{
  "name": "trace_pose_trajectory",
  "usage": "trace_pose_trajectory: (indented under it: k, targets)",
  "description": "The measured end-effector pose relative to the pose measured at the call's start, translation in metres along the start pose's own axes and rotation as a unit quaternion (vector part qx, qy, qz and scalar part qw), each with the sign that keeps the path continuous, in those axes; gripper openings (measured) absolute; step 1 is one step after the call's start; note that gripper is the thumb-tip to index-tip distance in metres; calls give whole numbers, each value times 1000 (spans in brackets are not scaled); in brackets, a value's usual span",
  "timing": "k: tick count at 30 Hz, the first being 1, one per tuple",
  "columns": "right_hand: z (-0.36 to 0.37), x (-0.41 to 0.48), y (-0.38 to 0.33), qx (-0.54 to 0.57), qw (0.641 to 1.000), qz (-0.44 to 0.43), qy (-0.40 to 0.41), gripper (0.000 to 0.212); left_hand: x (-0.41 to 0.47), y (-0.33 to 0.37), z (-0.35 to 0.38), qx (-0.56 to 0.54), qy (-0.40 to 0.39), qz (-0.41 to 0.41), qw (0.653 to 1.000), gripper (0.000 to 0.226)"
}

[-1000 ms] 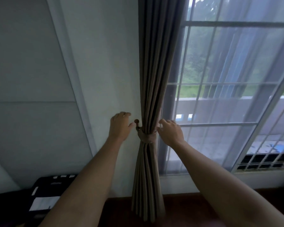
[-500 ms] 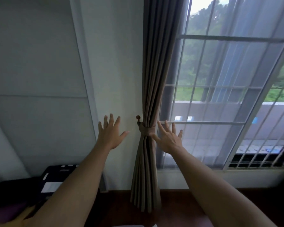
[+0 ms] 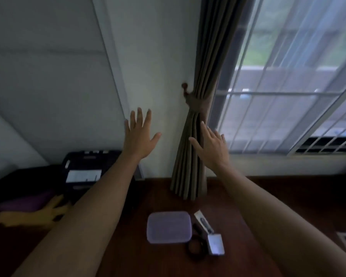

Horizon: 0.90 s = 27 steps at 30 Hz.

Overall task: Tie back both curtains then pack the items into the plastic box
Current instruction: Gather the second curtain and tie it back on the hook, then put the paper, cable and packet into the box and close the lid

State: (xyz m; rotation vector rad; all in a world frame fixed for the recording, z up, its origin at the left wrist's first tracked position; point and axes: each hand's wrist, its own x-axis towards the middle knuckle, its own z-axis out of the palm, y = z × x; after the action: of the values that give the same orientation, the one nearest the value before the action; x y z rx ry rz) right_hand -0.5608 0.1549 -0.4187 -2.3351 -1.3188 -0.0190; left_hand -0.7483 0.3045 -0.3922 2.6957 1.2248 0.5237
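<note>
Head view: curtain (image 3: 200,76) hangs gathered in one bunch between wall (image 3: 158,56) and window (image 3: 288,96). A band (image 3: 197,101) cinches it at mid height and is looped to a hook (image 3: 185,85) on the wall. That keeps the folds pinched in and off the glass, so this curtain looks tied; a second curtain is not in view. Left hand (image 3: 139,136) is up in front of the wall, fingers spread, grip apart, holding nothing. It sits left of the curtain and below the hook, clear of both. Right hand (image 3: 212,144) has straight fingers, grip apart and empty. It sits over the lower folds just under the band; cannot tell if the fingertips touch the cloth. Both hands are off the band, which fits a finished tie. The curtain hem rests on the dark counter (image 3: 162,194). Box (image 3: 169,226), pale purple with lid on, lies flat on the counter, well below both hands and between the forearms. Just right of the box: a white stick (image 3: 203,220), a silvery block (image 3: 215,244) and a dark ring (image 3: 195,247), all blurred and likely the items to pack. None is in the box yet, so packing looks not started. Black case (image 3: 84,166) stands far left.
</note>
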Motion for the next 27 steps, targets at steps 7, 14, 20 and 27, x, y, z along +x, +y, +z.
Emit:
trace_pose_trajectory:
  k: [7, 14, 20, 27]
  targets:
    - [220, -47, 87, 10, 999, 7, -44, 73, -63, -76, 216, 23, -65, -18, 997, 81]
    - [455, -142, 224, -3, 992, 71, -103, 64, -167, -154, 475, 17, -162, -60, 985, 84]
    - [614, -190, 298, 39, 972, 114, -201, 70, -234, -219, 650, -70, -250, -163, 952, 94]
    - [725, -209, 327, 150, 965, 158, -144, 63, -262, -264, 772, -143, -196, -256, 936, 85]
